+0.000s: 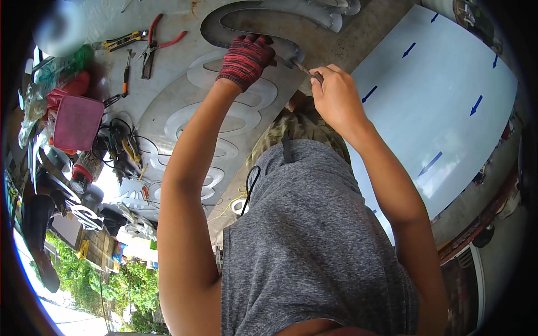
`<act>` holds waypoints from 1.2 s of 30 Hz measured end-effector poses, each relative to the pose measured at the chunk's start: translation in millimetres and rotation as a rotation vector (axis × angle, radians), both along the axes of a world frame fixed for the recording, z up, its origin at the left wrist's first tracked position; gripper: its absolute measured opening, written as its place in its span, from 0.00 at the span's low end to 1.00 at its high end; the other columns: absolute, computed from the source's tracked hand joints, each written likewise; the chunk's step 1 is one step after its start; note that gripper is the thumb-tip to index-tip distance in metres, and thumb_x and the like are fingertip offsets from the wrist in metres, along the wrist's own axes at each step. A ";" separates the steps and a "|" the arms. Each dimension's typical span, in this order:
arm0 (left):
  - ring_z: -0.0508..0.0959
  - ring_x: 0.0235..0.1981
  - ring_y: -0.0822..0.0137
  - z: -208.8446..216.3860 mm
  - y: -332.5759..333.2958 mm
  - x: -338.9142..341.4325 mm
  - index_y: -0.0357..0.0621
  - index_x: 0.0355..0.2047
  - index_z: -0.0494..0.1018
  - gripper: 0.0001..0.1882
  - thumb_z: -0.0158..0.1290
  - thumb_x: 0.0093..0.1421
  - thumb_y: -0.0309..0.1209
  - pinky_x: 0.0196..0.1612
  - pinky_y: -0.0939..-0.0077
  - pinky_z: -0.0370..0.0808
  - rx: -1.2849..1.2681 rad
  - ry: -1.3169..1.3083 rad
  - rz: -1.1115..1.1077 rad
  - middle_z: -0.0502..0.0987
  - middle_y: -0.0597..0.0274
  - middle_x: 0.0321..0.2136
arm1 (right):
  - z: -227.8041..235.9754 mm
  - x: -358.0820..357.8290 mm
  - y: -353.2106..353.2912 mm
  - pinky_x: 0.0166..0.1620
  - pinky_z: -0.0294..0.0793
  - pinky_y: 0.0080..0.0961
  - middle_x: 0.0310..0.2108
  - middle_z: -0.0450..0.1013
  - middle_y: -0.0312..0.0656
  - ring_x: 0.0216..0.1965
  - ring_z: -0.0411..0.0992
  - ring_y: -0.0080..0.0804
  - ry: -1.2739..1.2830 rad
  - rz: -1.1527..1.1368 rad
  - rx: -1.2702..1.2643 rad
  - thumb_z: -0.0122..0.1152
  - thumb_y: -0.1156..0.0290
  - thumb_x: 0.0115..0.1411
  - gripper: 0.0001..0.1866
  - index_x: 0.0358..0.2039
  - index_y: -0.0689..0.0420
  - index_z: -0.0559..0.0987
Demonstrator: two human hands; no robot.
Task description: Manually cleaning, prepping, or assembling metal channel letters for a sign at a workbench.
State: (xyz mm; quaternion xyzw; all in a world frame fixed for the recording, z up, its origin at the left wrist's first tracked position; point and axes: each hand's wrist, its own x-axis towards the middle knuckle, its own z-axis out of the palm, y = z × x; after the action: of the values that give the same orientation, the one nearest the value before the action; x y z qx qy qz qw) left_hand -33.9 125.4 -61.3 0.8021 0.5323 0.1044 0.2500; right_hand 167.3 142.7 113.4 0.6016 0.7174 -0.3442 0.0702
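My left hand (246,61), in a red-and-black knit glove, has its fingers curled over the near edge of a curved grey sheet-metal letter (210,27) with raised side walls. The letter lies on the metal-topped table. My bare right hand (336,98) is closed round a slim hand tool (303,68) with a thin shaft and a dark grip. Its tip meets the letter's rounded right end, just right of my gloved fingers. The tip is too small to make out its exact kind.
Red-handled pliers (151,49), a yellow cutter knife (124,40) and an orange-handled screwdriver (125,78) lie at the left. Flat looping metal cutouts (175,126) lie nearer me. A pink plastic container (78,124) stands beyond, among cluttered tools. A large pale sheet with blue arrows (448,101) is at the right.
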 end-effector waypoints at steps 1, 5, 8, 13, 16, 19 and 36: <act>0.75 0.57 0.56 -0.3 1.6 0.0 0.58 0.33 0.84 0.08 0.61 0.56 0.41 0.58 0.54 0.71 -0.001 0.006 0.005 0.80 0.62 0.53 | 0.4 1.3 2.9 0.46 0.78 0.42 0.39 0.79 0.55 0.40 0.79 0.55 0.014 0.010 -0.016 0.60 0.76 0.63 0.10 0.43 0.68 0.82; 0.75 0.57 0.56 -2.0 -0.2 -0.4 0.58 0.33 0.84 0.08 0.60 0.56 0.41 0.58 0.54 0.71 0.017 0.001 0.009 0.80 0.62 0.53 | 1.4 6.7 3.6 0.45 0.78 0.41 0.41 0.78 0.54 0.40 0.79 0.55 0.017 0.074 -0.019 0.60 0.77 0.64 0.10 0.44 0.67 0.82; 0.75 0.57 0.56 -4.1 -0.9 -1.9 0.58 0.33 0.84 0.08 0.60 0.56 0.41 0.57 0.54 0.71 0.049 0.005 0.006 0.80 0.62 0.52 | 3.2 7.4 3.4 0.44 0.78 0.41 0.42 0.77 0.53 0.40 0.78 0.54 0.049 0.173 0.004 0.60 0.77 0.65 0.10 0.45 0.66 0.82; 0.75 0.57 0.56 -4.9 -3.3 -2.3 0.57 0.33 0.84 0.09 0.61 0.56 0.43 0.58 0.54 0.71 0.013 -0.027 0.008 0.80 0.63 0.52 | 6.1 5.8 6.2 0.46 0.78 0.42 0.43 0.77 0.52 0.41 0.78 0.54 0.024 0.176 -0.043 0.60 0.77 0.65 0.10 0.45 0.66 0.82; 0.75 0.58 0.56 -3.7 -4.2 -0.7 0.57 0.34 0.84 0.10 0.60 0.57 0.44 0.59 0.54 0.71 -0.004 -0.024 0.003 0.80 0.63 0.52 | 5.5 4.2 3.8 0.47 0.78 0.42 0.43 0.78 0.53 0.42 0.79 0.54 0.019 0.178 -0.057 0.60 0.77 0.65 0.10 0.45 0.66 0.82; 0.75 0.59 0.56 -4.1 -0.8 1.6 0.58 0.35 0.84 0.11 0.60 0.58 0.46 0.60 0.54 0.70 -0.001 0.002 -0.020 0.80 0.64 0.53 | 4.6 2.0 2.6 0.47 0.78 0.47 0.42 0.77 0.55 0.42 0.78 0.59 0.014 0.165 -0.040 0.58 0.76 0.65 0.11 0.44 0.67 0.82; 0.79 0.54 0.52 5.9 -5.9 3.4 0.44 0.49 0.81 0.35 0.66 0.51 0.58 0.57 0.54 0.75 -0.041 0.030 0.123 0.82 0.56 0.49 | -14.2 3.5 12.5 0.49 0.78 0.45 0.40 0.81 0.57 0.44 0.80 0.57 -0.068 0.514 0.043 0.65 0.76 0.58 0.10 0.40 0.65 0.85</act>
State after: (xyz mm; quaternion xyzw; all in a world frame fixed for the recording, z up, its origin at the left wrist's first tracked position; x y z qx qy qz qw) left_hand -30.4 119.5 -55.4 0.7641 0.5861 0.0964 0.2516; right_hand 170.8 155.3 99.2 0.4122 0.8511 -0.2793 0.1665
